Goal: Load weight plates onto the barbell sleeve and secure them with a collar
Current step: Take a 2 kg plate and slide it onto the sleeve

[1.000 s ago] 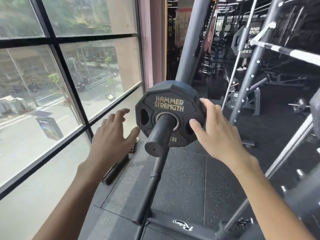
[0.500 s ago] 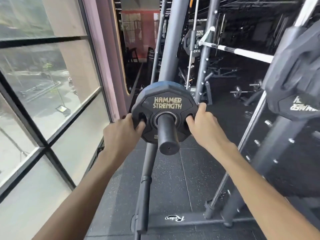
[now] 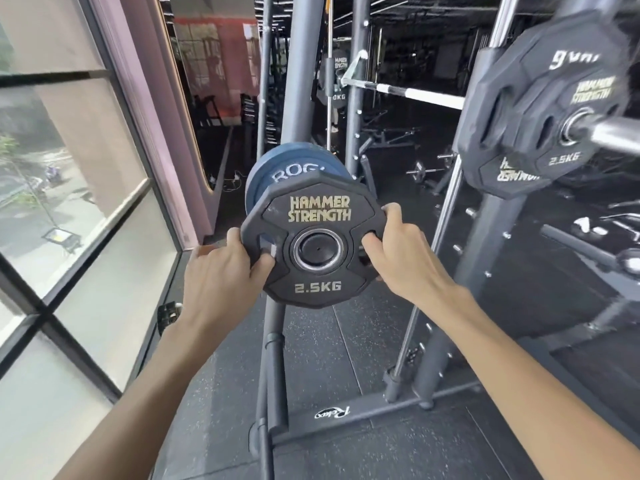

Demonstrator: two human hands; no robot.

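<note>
Moved since half a second ago: black 2.5 kg plate [image 3: 318,213], formerly seated deep on the barbell sleeve against the blue plate with a length of sleeve projecting toward the viewer, now sits out at the tip. The sleeve end [image 3: 318,249] shows about flush inside its bore, and a gap stands open between it and the blue plate [image 3: 287,161], visible behind at 11 o'clock. Left hand [image 3: 221,268]: grips the plate's rim at 9 o'clock, fingers curled behind the edge, thumb pressed at the grip slot. Right hand [image 3: 401,254]: grips at 3 o'clock, fingers wrapped over the rim, thumb hooked in the opposite slot. Bearing on task: judged a step backward or a reseating, since the plate is barely on the sleeve and must travel inward again until it touches the blue plate. No collar is visible, so securing is not yet done. Edges: bore rides near the sleeve's very lip, so a tilt could let the plate slip off. Room: window [image 3: 69,168] close at 9 o'clock; rack upright [image 3: 301,81] directly behind at 12 o'clock; stored plates [image 3: 540,109] on a steel peg [image 3: 613,133] near at 2 o'clock, blurred; dark post [image 3: 275,358] at 6 o'clock, running down to the base frame [image 3: 363,410]. Freest direction for the hands, by judgement: straight back toward the viewer, above the rubber floor [image 3: 346,341].
</note>
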